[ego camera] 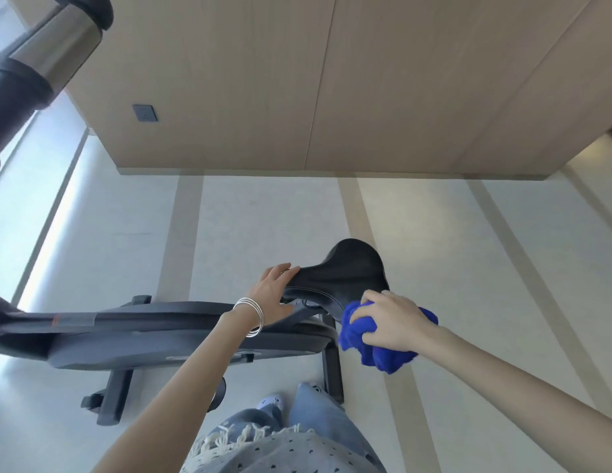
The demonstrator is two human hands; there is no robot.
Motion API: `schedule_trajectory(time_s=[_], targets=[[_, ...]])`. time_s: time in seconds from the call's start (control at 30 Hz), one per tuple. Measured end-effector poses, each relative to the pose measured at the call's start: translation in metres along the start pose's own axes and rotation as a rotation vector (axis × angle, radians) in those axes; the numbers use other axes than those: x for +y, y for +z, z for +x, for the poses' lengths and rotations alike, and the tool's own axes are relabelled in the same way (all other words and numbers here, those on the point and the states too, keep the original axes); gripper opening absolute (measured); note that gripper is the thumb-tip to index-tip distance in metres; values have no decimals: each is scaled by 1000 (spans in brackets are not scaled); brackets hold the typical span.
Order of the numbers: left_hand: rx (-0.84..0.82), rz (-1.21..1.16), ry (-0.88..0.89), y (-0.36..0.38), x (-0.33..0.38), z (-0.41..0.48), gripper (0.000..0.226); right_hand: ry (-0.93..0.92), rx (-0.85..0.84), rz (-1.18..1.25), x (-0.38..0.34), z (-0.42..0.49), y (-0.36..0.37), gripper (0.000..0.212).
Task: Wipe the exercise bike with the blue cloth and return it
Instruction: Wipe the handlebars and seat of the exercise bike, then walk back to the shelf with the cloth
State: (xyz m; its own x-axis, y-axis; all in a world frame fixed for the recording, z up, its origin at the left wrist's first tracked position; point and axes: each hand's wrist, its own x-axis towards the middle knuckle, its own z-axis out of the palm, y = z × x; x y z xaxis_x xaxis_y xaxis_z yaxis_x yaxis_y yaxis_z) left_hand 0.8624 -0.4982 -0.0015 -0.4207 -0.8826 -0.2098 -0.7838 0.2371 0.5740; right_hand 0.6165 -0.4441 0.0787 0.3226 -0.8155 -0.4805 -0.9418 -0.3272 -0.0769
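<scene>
Right hand (390, 322) clenched on bunched blue cloth (376, 349), lower right: soft, light, grab anywhere. Left hand (272, 295) grips saddle (345, 274) nose, steadying the rigid bike.

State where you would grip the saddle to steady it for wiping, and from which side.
Grip the saddle by its narrow nose, coming from the tip end, where the left hand holds it. The nose is slim enough for fingers to wrap, and this leaves the wide rear free for the cloth in the right hand.
</scene>
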Motion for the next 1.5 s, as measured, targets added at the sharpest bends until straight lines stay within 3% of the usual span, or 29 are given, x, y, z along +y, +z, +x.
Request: schedule_trajectory(time_s=[0.17,0.5,0.6,0.7,0.8,1.03,1.5], targets=[[-13,54,-10,9,9,6,75,78,274,6,-1,45,-28,41],[-103,174,-7,2,9,8,76,304,275,40,14,56,9,36],[-128,185,-9,-2,12,10,76,429,288,149,37,42,11,36],[-135,185,11,-7,20,13,74,626,161,188,69,10,19,33],[-94,187,116,-9,35,18,71,789,105,349,91,-44,44,34],[-193,318,495,17,116,42,67,916,378,740,65,-114,71,41],[-515,556,843,129,276,31,63,1229,536,781,61,-259,153,44]])
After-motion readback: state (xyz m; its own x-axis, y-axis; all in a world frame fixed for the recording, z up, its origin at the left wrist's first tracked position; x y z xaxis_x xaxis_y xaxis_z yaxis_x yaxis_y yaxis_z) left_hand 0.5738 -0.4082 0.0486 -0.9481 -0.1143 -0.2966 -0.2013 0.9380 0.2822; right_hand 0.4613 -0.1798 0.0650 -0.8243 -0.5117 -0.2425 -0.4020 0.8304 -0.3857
